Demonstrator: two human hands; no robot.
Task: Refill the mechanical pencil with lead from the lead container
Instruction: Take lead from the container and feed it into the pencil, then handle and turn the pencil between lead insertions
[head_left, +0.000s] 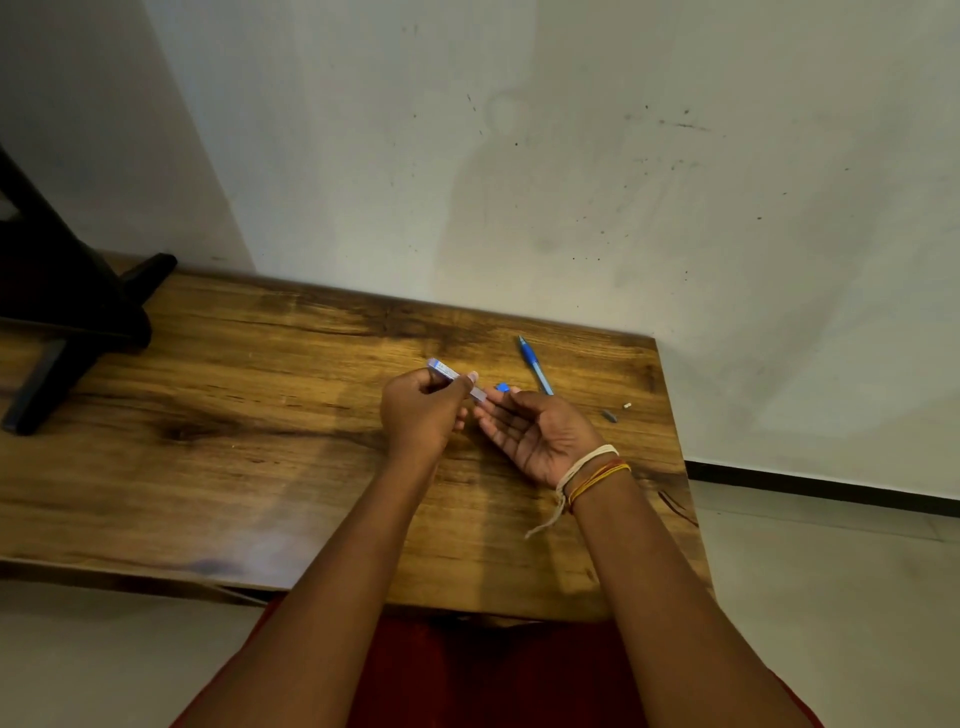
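My left hand (423, 413) grips a slim, clear lead container (447, 372) with a blue-printed label, tilted so its open end points down toward my right hand. My right hand (540, 431) lies palm up just beside it, fingers apart, with a small blue cap (502, 387) at its fingertips. Any lead on the palm is too thin to make out. The blue mechanical pencil (535, 364) lies on the wooden table (234, 441) just beyond my right hand. Two tiny parts, a grey piece (609, 415) and a pale piece (627, 405), rest to the right.
A black stand base (62, 322) sits on the table's far left. A stained white wall (571, 182) runs behind the table. The table's right edge is close to the small parts, with pale floor (831, 597) beyond.
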